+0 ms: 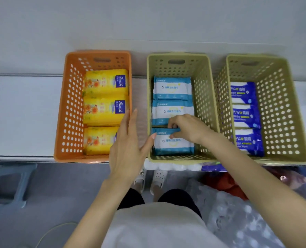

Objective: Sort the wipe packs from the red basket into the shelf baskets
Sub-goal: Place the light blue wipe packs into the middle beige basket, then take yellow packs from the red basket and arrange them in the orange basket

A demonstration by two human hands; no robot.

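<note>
The white-and-teal pack point(173, 144) nearest the front lies flat in the middle basket point(207, 97), a beige one full of round holes. The right hand point(188, 128) has the pack by its far edge: the grip is narrow, fingers curled over the edge and thumb on the near side, pinching the wrapper. Two more packs of the same kind point(171, 88) lie behind it in a row toward the back wall, all three along the basket's left side. The left hand point(129, 145) hovers just outside that basket's left wall, its grip wide, fingers straight and together, holding nothing. Its thumb reaches the basket's front left corner, right by the held pack, though I cannot tell whether it touches. On the left stands an orange basket point(68, 108) with three yellow packs point(104, 83) in a row. On the right a second beige basket point(277, 108) holds three blue packs point(245, 92) lined up the same way. The three baskets sit side by side, apart, on a white shelf point(23, 113). Below its front edge are the person's white shoes point(159, 178) on a grey floor, a grey stool point(7, 183) at the left, and crinkled clear plastic point(238, 212) at the right. Something red point(227, 184) lies beyond the plastic, too hidden to name.
</note>
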